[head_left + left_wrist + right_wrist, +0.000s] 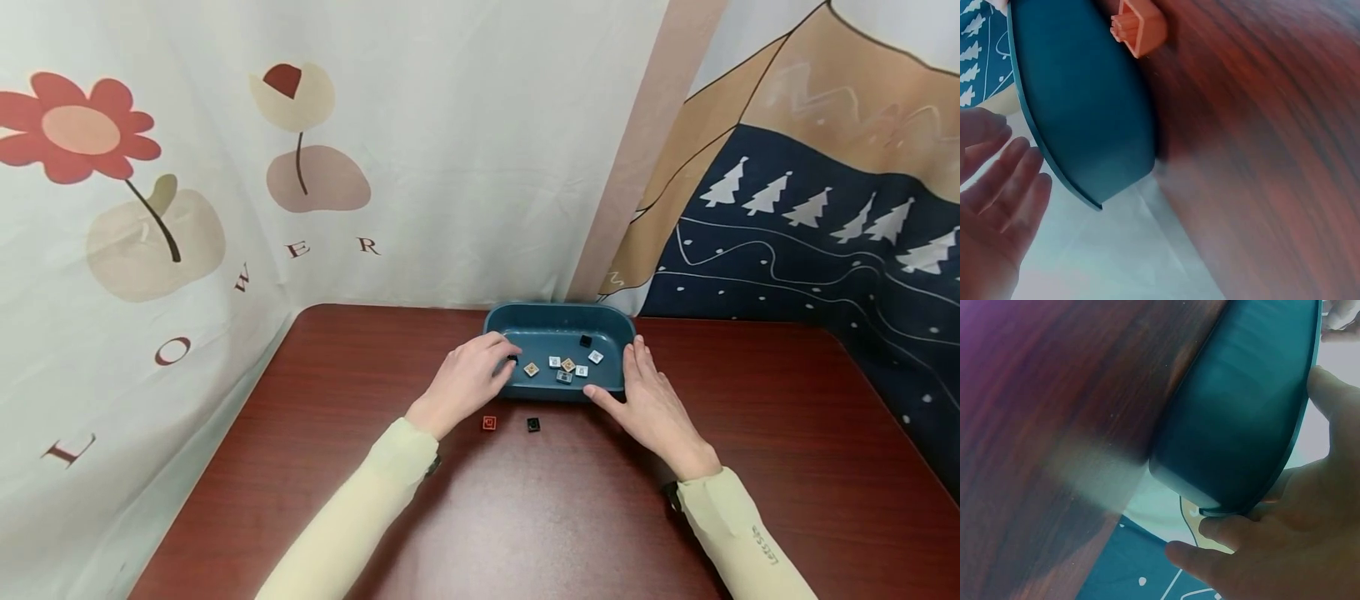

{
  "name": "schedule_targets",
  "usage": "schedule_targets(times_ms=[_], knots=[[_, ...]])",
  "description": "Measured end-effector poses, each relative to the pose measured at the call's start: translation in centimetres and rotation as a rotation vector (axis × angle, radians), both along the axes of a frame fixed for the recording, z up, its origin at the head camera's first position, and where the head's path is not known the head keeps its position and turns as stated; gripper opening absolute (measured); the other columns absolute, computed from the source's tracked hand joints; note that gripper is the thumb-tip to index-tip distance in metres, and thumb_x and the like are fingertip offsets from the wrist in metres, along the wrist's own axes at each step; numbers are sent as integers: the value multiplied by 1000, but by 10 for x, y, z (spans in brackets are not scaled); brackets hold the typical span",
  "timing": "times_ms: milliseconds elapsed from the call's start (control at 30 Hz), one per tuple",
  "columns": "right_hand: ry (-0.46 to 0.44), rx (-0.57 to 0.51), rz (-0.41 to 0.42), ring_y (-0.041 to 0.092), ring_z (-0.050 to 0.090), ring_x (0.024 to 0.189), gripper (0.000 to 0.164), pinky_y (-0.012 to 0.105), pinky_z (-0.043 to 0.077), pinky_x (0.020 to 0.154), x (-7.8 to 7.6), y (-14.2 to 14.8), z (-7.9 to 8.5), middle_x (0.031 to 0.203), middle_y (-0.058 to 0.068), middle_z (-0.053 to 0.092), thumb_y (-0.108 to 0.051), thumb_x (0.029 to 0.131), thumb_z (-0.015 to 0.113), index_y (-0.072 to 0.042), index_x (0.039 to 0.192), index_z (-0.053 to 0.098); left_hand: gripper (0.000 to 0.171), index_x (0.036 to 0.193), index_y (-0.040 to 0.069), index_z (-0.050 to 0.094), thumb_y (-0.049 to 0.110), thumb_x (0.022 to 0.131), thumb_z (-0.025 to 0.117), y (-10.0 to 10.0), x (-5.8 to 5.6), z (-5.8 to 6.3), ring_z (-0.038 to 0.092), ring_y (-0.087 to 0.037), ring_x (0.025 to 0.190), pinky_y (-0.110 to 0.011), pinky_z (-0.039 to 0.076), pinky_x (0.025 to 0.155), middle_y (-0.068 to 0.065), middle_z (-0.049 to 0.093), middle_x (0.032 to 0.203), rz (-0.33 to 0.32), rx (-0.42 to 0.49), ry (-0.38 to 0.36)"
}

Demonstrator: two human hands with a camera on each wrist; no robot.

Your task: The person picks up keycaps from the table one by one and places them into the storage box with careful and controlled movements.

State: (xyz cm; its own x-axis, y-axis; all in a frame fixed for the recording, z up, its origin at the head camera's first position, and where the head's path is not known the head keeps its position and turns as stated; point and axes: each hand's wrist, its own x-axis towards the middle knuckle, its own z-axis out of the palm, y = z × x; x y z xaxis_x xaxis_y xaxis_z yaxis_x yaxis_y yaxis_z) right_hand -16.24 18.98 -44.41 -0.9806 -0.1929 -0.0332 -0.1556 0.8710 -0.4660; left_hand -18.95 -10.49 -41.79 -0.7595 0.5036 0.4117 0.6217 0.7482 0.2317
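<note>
A dark teal tray [551, 394] sits at the far edge of the table with several small square keycaps, white, beige, grey-blue and black, scattered on its floor. My left hand [467, 379] is over its left end, fingers loosely bent, a black keycap [513, 358] right at the fingertips. In the left wrist view those fingers [1013, 181] are relaxed beside the tray's rim. At the right end, my right hand [663, 417] rests against the tray, thumb at the near rim and fairly straight fingers along the end wall. A red-orange keycap [489, 423] and a black keycap [533, 425] lie in front.
The dark red wooden table [495, 517] stretches out before the tray. Behind it hangs a pale curtain [465, 167] with flower prints, and to the right a cloth [810, 242] with white trees.
</note>
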Motion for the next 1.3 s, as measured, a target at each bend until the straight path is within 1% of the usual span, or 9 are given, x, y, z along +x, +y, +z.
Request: schedule_targets(times_ms=[133,333,567,833,933,1033,1100,1167,1300], knots=[[3,5,1,48,7,155,117,69,17,117,1,0,0,170,28,-4,-76,95,49,13,160,10,16,112,10,79,13,97,73,-9,6,-2,68,-16,97,-33,58,77,-1,71,110,-35,-5,59],[8,0,2,48,6,155,117,69,17,117,1,0,1,170,28,-4,-76,95,49,13,160,10,16,110,12,79,12,96,72,-24,16,-7,68,-15,93,-32,58,78,1,71,107,-80,-39,104],[7,-9,3,47,5,156,118,69,17,117,1,0,2,170,27,-4,-77,95,49,13,160,9,16,110,12,78,15,95,73,-41,31,-12,67,-16,93,-31,57,80,1,70,105,-139,-120,116],[23,-7,6,47,7,156,118,70,18,117,2,-1,1,170,28,-3,-77,95,49,14,159,10,23,112,12,78,26,94,77,-47,41,-17,67,-17,92,-34,57,81,0,70,106,-232,-193,96],[21,-7,3,47,7,156,118,70,18,117,1,-1,0,170,28,-2,-77,95,49,14,159,10,26,116,13,77,28,95,77,-47,43,-18,68,-18,96,-35,56,84,0,70,113,-265,-225,62],[19,-7,3,47,7,156,118,70,18,117,1,0,0,170,28,-1,-77,94,49,14,159,11,30,120,14,74,30,95,76,-47,43,-18,67,-20,104,-37,54,91,-2,67,123,-302,-268,-6],[20,-5,3,48,7,155,118,70,18,117,1,0,0,170,28,-1,-77,94,50,14,160,11,36,126,15,71,33,95,75,-47,44,-20,65,-23,113,-40,52,97,-5,65,131,-319,-317,-60],[19,-6,3,48,7,155,118,70,18,117,1,0,0,170,28,-1,-77,95,50,14,159,11,44,133,16,68,37,96,74,-47,44,-21,62,-26,122,-44,50,101,-7,60,140,-324,-369,-115],[17,-8,2,48,7,155,118,70,18,117,2,0,1,170,28,-2,-76,95,50,14,159,11,60,147,15,58,43,96,72,-46,47,-23,54,-32,135,-50,47,106,-13,51,152,-306,-466,-183]])
